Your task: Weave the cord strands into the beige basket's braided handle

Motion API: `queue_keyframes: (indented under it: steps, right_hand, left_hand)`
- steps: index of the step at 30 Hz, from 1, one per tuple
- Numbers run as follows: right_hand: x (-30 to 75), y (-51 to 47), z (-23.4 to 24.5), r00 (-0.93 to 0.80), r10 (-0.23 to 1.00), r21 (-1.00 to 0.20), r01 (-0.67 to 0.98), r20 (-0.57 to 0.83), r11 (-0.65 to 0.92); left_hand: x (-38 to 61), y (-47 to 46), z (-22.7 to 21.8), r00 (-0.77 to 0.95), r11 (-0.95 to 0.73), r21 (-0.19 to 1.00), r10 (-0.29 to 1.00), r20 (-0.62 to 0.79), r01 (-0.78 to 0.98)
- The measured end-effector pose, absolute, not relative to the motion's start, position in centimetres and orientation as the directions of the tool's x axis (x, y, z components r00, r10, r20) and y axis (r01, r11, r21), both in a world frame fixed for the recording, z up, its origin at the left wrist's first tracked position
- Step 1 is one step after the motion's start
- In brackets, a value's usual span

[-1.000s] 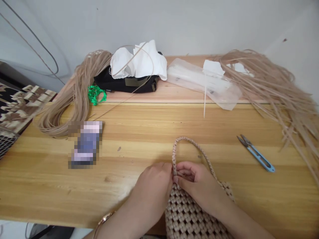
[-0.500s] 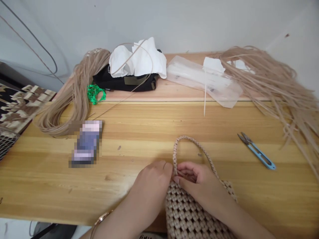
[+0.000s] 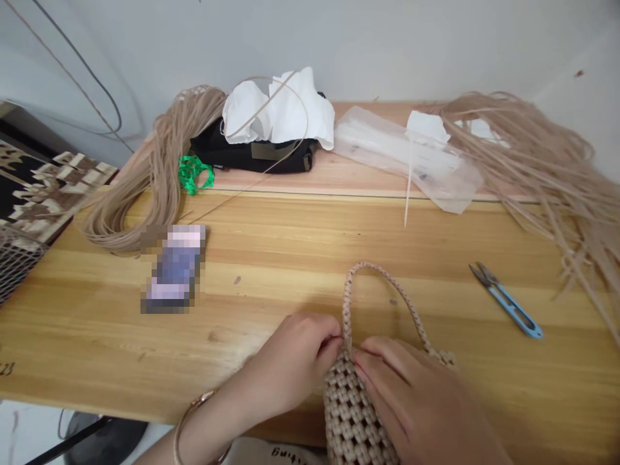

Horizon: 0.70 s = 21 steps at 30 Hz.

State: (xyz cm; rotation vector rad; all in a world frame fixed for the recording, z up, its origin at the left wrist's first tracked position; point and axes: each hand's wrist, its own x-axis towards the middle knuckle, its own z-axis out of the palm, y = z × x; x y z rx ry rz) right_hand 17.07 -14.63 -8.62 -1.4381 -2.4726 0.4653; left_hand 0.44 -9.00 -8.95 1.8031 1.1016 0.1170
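A tan woven bag [image 3: 356,403] with an open lattice pattern stands at the table's front edge. Its braided handle [image 3: 376,266] arches up from the rim. My left hand [image 3: 307,352] is closed, fingers curled, pinching at the left foot of the handle. On the other side of that foot, my right hand [image 3: 409,387] grips the bag's upper edge, fingertips close to the handle's base. What lies between the fingertips, perhaps a strand, is hidden. To the right lie blue thread snips [image 3: 506,300], blades apart.
Tan strand bundles lie at the left [image 3: 165,148] and right [image 3: 537,148]. Behind are a black pouch [image 3: 232,155] under white paper [image 3: 303,110], a green tangle [image 3: 195,175] and a clear plastic bag [image 3: 455,194]. A blurred-out phone [image 3: 177,268] lies on the wooden table [image 3: 271,252].
My right hand has turned palm-down and shifted slightly right and down over the bag's edge. My left fingers have moved a little away from the handle's foot. The view has shifted slightly.
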Motion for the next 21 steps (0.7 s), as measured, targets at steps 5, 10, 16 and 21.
queue_keyframes:
  steps: [5,10,16,21]
  right_hand:
    - [16.8,-14.1,-7.2,-0.486,0.872,-0.46,0.761,0.062,0.457]
    - [17.8,-12.3,-6.7,-0.369,0.899,-0.757,0.65,-0.236,0.069]
    - [18.6,-10.3,-9.7,-0.367,0.774,-0.842,0.381,-0.517,-0.382]
    - [18.4,-9.9,-10.5,-0.373,0.746,-0.833,0.299,-0.551,-0.466]
  left_hand:
    - [0.3,-8.9,-9.2,0.56,-0.016,0.794,0.718,-0.414,0.607]
    - [0.0,-8.8,-9.7,0.568,0.082,0.837,0.699,-0.435,0.541]
    - [-0.5,-8.1,-9.6,0.63,0.15,0.869,0.632,-0.452,0.472]
    - [-0.5,-7.5,-9.1,0.688,0.102,0.881,0.585,-0.429,0.462]
